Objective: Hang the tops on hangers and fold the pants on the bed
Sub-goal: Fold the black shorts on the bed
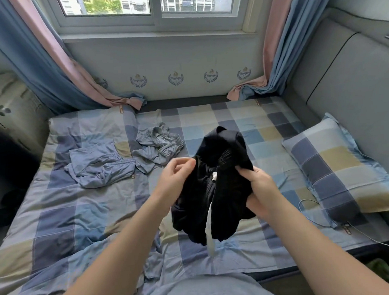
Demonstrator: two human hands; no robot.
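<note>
**Spotter:** What have you got hold of?

**Operator:** My right grip (258, 186) is curled round a bunched fistful of the black pants (223, 159). I take them for pants because of the drawstring. My left grip (175, 174) only pinches an edge of the same cloth between thumb and fingertips. The pants hang between the two, up off the bed (69, 221), wadded and not laid out.

**Spotter:** What worries you?

**Operator:** The pinch. It has very little cloth, so a shake to open the pants could tug that edge free and leave the bundle swinging from my right grip. The cloth is black and wadded, so I can't tell if I'm holding waistband or leg, and I might spread them skewed.

**Spotter:** And the white cord (210, 227)?

**Operator:** It dangles below both grips. Folded in crooked, it would leave a lump.

**Spotter:** Further out?

**Operator:** Beyond my left grip lie a blue-grey heap (159, 147) and a flatter blue-grey piece (100, 168). If I set the pants down too far that way, they'll overlap. Out past my right grip are a pillow (338, 166) and a thin cable (307, 200), and cloth dropped there could drag the cable.
</note>
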